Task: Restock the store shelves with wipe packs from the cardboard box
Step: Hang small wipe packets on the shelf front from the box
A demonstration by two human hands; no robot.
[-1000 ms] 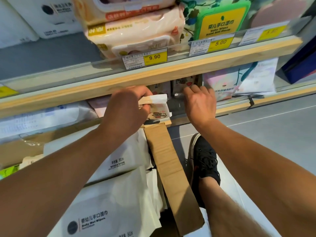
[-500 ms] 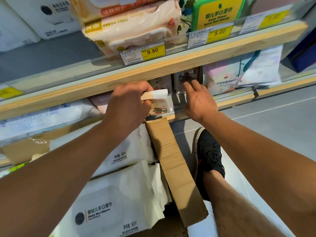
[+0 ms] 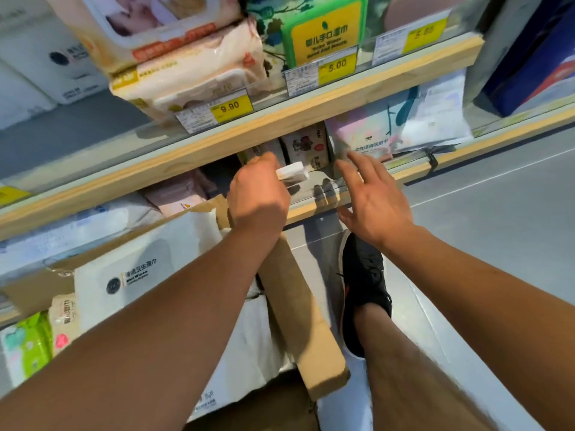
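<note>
My left hand (image 3: 258, 197) grips a small white wipe pack (image 3: 292, 173) and holds it over the clear front rail of the lower shelf (image 3: 314, 209). Most of the pack is hidden behind my fingers. Just behind it on that shelf stands a small patterned wipe pack (image 3: 306, 147). My right hand (image 3: 373, 197) hovers with fingers spread, to the right of the held pack, in front of the rail and holding nothing. The cardboard box (image 3: 298, 321) stands on the floor below my arms, its flap up, with large white wipe packs (image 3: 137, 275) inside.
The upper shelf (image 3: 280, 119) carries pink wipe packs (image 3: 193, 79), a green-lidded pack (image 3: 323, 29) and yellow price tags. A pastel pack (image 3: 367, 135) leans at the lower shelf's right. My black shoe (image 3: 364, 284) rests on the grey floor beside the box.
My left hand has pushed the small pack further in over the shelf rail. My right hand has drawn back from the shelf and spread its fingers.
</note>
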